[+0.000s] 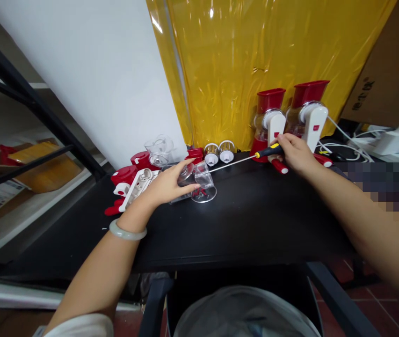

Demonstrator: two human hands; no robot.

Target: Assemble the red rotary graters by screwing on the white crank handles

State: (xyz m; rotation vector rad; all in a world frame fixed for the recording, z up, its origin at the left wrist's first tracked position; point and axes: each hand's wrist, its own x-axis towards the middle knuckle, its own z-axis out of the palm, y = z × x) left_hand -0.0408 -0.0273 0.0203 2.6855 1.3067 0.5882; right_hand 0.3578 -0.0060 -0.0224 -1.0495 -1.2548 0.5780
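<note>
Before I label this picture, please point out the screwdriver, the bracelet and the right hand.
Screwdriver [268, 150]: head view, on its handle.
Bracelet [128, 235]: head view, on its near side.
Right hand [294, 152]: head view, on its back.

A flat black worktop [255, 224] is carrying two upright red-and-white plastic machines [271, 100] and two perforated cylindrical metal drums [226, 150].

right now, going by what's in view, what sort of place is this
Probably a small workshop or workbench corner: the right hand holds a screwdriver, two red-and-white cranked machines stand at the back of a black table, and a shelf at left holds packages.
</note>
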